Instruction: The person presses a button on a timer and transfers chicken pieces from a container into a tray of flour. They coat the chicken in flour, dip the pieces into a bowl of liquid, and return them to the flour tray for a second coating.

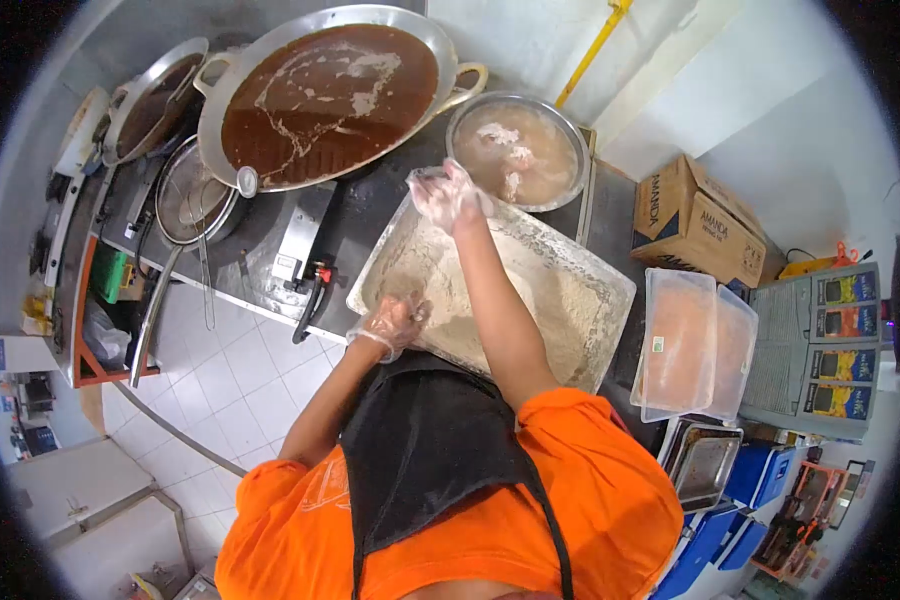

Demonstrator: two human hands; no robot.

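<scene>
A shallow white tray (610,290) of pale flour lies in front of me on the counter. My left hand (395,322), in a clear plastic glove, is low at the tray's near left side, fingers loosely spread by the flour. My right hand (448,194), gloved and whitened with flour, is raised over the tray's far edge, its fingers apart and slightly curled. Nothing shows in either hand. Just beyond the right hand, a metal bowl (582,165) holds cloudy liquid with several pale, flour-coated pieces (518,155) in it.
A large wok (440,40) of brown oil stands at the back left. Left of it are a strainer (192,190) over a long-handled pan (160,300) and another wok (120,150). Cardboard box (700,220) and translucent lidded containers (678,340) stand to the right.
</scene>
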